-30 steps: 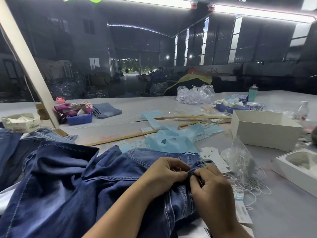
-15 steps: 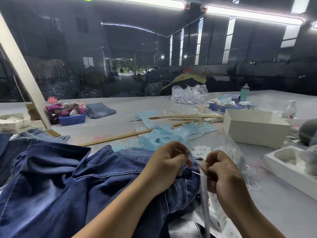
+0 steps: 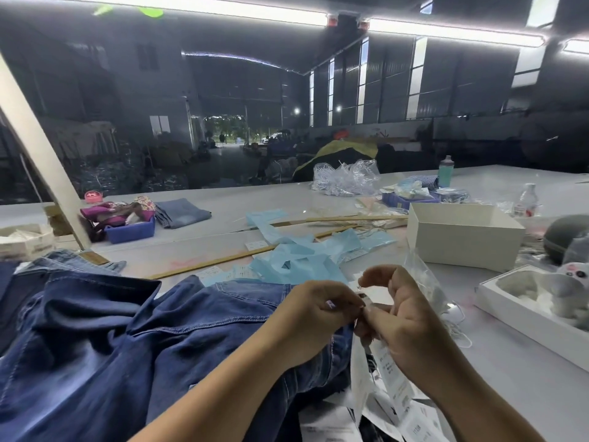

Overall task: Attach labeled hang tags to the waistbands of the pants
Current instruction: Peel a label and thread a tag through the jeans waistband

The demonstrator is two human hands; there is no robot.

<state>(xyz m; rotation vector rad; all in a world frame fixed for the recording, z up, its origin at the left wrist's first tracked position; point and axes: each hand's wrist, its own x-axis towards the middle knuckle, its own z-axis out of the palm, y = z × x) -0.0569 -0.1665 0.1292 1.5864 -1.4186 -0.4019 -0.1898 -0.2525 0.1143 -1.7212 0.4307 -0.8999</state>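
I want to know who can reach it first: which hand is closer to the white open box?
Right. The right hand is just in front of the white box, on its side of the table. The left hand lies farther away, over the jeans.

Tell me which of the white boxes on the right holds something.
The nearer, shallower white box at the right edge: it has a moulded white insert with a pale lump in it. The taller white box behind it shows only bare inside walls.
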